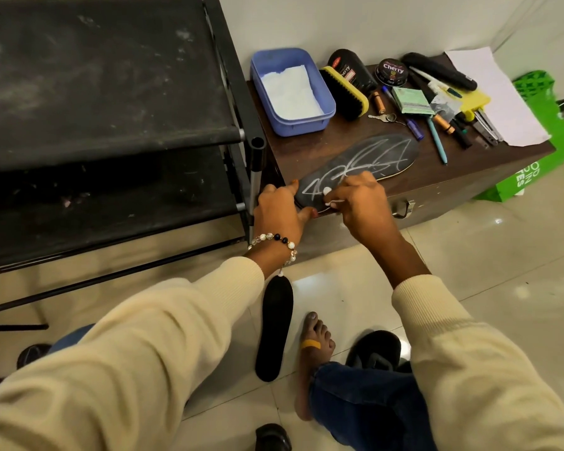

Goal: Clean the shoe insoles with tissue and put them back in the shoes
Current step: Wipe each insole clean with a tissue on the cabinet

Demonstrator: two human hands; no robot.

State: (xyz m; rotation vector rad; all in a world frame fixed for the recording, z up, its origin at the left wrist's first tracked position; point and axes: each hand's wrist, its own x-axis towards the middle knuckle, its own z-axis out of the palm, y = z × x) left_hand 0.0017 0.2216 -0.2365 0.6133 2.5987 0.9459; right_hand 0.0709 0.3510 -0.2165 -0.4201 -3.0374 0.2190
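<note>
Left hand grips the heel of the insole on the desk; right hand pinches tissue against it.

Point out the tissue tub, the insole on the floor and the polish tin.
tub [324, 107]: head view, right rim.
floor insole [274, 330]: head view, its middle.
polish tin [392, 71]: head view, lid centre.

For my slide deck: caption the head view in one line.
Left hand steadies an insole on a cabinet while the right hand wipes it with tissue.
</note>
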